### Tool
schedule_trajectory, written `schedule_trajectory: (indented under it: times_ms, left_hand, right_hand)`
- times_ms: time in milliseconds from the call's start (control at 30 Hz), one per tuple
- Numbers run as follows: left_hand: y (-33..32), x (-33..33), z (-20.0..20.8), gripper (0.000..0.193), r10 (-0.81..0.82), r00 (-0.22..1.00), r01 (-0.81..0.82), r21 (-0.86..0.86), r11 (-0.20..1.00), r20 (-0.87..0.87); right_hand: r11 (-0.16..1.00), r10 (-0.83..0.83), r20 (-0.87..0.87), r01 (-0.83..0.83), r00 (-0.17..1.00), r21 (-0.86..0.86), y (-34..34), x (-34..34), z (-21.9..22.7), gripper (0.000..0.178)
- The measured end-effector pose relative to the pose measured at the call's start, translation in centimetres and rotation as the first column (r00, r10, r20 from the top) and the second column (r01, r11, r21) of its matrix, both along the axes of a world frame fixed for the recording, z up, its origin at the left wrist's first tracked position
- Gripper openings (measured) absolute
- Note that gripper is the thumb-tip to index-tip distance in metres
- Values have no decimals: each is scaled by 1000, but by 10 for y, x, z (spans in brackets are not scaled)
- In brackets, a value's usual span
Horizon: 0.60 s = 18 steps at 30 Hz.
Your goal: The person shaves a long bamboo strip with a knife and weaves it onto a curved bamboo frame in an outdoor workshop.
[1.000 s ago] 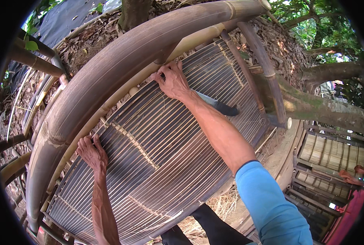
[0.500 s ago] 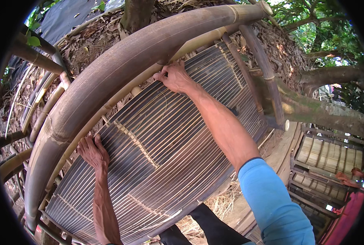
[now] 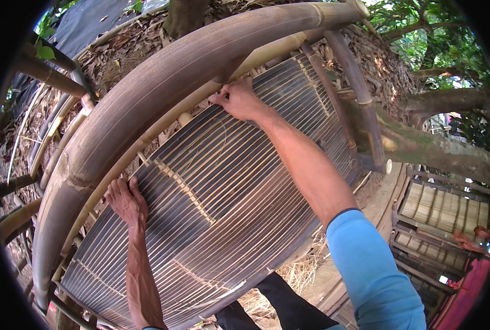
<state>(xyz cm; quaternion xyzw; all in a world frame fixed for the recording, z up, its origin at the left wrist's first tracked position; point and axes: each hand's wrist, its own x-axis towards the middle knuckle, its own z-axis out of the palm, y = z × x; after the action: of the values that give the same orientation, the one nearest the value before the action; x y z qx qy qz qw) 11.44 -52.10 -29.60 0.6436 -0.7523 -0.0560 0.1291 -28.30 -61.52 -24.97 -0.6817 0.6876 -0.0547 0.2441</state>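
A panel of thin, dark bamboo slats (image 3: 239, 212), bound by a pale lashed cross strip (image 3: 183, 187), lies as the seat of a bamboo bench. At the panel's far left edge, my left hand (image 3: 126, 202) curls its fingers over the rim, thumb on the slats. Farther right along the same edge, my right hand (image 3: 239, 102) is closed on the panel's rim, just below the back rail. Its fingertips are partly hidden. My right forearm, in a blue sleeve, crosses above the slats.
A thick curved bamboo pole (image 3: 168, 71) forms the bench's back, close beyond both hands. Bamboo posts (image 3: 360, 99) stand at its right end, near a tree trunk (image 3: 432, 140). Other bamboo poles (image 3: 58, 82) are at left. Straw (image 3: 302, 272) lies by my legs.
My right hand and forearm have shifted slightly to the right. The left hand stays at the panel's edge with little movement.
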Motion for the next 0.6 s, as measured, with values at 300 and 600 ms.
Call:
schedule_trajectory:
  times_ms: [300,600]
  left_hand:
    - [-11,-10,19,24,-76,995,70,-92,993,-64]
    - [-11,-8,15,29,-64,993,65,6,998,-98]
  right_hand:
    - [994,-83,102,76,991,72,-5,-11,-14,58]
    - [993,-89,-53,93,995,78,-5,-17,-30,70]
